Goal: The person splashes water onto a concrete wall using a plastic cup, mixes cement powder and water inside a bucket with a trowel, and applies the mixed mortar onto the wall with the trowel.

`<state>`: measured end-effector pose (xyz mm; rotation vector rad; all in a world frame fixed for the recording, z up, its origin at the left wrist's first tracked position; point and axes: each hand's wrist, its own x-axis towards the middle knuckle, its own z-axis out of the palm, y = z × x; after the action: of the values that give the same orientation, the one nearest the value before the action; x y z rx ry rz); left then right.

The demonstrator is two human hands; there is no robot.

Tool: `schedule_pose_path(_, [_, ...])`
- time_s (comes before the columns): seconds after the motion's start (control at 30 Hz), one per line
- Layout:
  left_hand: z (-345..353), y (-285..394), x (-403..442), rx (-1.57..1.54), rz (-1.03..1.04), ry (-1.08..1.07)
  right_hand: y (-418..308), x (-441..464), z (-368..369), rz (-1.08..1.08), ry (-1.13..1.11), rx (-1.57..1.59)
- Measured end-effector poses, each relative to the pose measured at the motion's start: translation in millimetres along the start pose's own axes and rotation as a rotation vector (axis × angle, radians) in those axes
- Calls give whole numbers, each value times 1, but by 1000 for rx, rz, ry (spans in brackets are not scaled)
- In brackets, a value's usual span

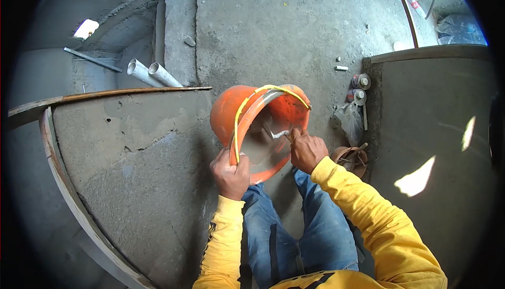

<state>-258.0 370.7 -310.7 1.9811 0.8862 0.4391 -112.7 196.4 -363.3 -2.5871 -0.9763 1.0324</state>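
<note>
An orange bucket (225, 111) with a yellow-wrapped handle is tilted in front of my legs, its mouth turned toward me. Wrapped round the near left part of its rim is my left hand (231, 174). At the right side of the opening, my right hand (307, 150) is closed on the handle of a trowel (279, 134), whose blade reaches inside the bucket. Greyish material (258, 149) lies within, its details blurred.
Left stands a grey plastered surface (142, 178) with wooden edging; right, another grey slab (426, 99). White pipes (164, 74) lie upper left. Bottles (361, 82), a plastic bag (351, 120) and a brown container (351, 158) sit on the floor to the right.
</note>
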Motion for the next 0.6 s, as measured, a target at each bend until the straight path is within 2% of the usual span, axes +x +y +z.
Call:
schedule_pose_path(0.17, [-8,24,1,-42,-6,32,20,-9,18,-174,7,156])
schedule_pose_path(0.43, [-26,17,-9,43,-20,72,-3,-25,11,-184,-1,194])
schedule_pose_path(0.53, [-32,-3,-18,-104,-238,184,-9,-40,5,-157,129,252])
schedule_pose_path(0.6, [-34,-16,-22,-367,-363,266,-4,-59,-6,-90,163,339])
